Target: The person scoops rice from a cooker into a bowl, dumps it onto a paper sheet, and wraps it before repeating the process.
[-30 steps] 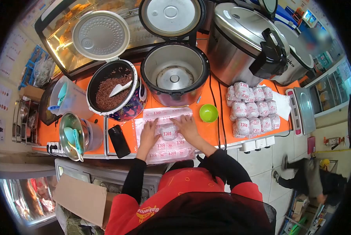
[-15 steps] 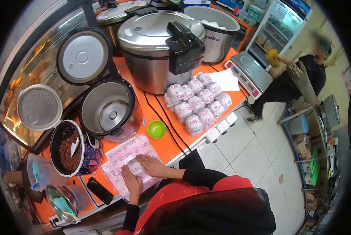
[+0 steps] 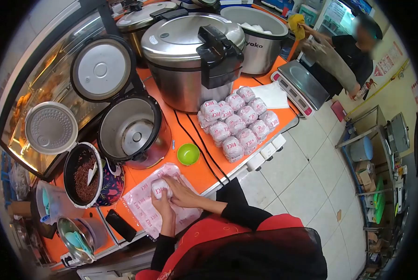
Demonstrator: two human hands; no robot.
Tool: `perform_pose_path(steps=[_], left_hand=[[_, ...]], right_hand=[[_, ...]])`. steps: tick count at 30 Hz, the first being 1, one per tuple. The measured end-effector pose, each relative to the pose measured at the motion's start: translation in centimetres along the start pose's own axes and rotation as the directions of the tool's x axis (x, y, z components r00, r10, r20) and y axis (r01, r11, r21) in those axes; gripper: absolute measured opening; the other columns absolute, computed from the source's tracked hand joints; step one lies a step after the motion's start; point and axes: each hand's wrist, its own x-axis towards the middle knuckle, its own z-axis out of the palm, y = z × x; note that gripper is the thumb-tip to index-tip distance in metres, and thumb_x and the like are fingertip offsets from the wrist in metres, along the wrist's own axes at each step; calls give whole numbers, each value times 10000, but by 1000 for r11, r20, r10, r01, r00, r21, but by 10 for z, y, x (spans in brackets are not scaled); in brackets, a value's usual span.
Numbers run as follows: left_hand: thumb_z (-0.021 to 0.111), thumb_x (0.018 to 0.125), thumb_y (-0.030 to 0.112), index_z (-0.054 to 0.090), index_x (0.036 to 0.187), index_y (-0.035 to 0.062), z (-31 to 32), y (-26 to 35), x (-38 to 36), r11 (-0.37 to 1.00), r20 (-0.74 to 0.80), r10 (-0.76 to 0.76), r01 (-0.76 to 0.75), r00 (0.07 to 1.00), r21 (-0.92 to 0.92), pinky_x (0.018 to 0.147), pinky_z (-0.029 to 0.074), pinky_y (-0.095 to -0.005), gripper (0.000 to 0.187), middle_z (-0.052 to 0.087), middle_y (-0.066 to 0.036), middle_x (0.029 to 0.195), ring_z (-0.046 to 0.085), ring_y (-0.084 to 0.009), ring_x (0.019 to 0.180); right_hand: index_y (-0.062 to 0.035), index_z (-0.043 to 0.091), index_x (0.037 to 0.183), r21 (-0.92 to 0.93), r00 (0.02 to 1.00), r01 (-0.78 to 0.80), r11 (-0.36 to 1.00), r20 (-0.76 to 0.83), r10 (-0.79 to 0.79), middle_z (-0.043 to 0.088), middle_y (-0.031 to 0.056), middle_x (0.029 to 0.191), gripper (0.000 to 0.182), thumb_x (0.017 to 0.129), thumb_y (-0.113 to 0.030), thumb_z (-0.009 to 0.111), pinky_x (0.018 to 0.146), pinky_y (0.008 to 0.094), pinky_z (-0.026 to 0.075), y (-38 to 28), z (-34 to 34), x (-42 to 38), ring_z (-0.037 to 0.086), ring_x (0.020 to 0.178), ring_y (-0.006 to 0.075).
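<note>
Between my two hands is a paper-wrapped ball [image 3: 161,187], white with pink-red print, lifted a little off a stack of printed wrapping paper [image 3: 141,205]. My left hand [image 3: 164,209] closes on its near side, thumb up against the paper. Around the right and far side curl the fingers of my right hand [image 3: 183,193]. What the paper contains is hidden. A pile of similar wrapped balls [image 3: 234,122] sits to the right on the orange counter. Just beyond the paper stands a small green bowl [image 3: 188,154].
An open rice cooker [image 3: 134,130] and a pot of reddish-brown rice [image 3: 85,179] with a white scoop stand left. A phone [image 3: 120,226] lies near the counter edge. Black cables [image 3: 197,140] cross the counter. Beyond a scale [image 3: 302,84], another person holds a yellow cloth [image 3: 296,25].
My hands have gone from pressing flat on the wrapped ball to gripping it and raising it off the paper. The other person has moved closer to the scale, carrying the yellow cloth.
</note>
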Motion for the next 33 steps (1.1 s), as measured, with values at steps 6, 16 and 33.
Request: perform_pose_path(steps=[6,16,33], left_hand=[[465,897,191,421,1240,11,32,10,-12,988,115,2,16,993,-152,879,415,-323,389,543,-75,1086,535,-182,1012],[577,824,331,218,1420,67,36,-16,-18,714,491,260,-508,831,481,1040,6,-603,744,163,-167,1482,52,-392,1376],[487,854,328,303,1403,95,-29,-26,11,91,462,132,-474,877,876,1075,5,-584,625,161,-162,1496,61,-358,1393]], right_hand=[[-38,204,1422,820,957,-103,562,-73,281,294,146,1426,795,795,-177,673,1070,328,249,15,-2,10,279,1324,219],[8,352,1280,796,789,-294,529,-110,604,531,119,1155,685,733,-112,746,868,315,468,31,-124,2,547,1033,179],[-74,352,1151,165,611,-572,803,-567,552,615,243,870,718,658,-440,725,736,445,472,111,-200,26,610,843,410]])
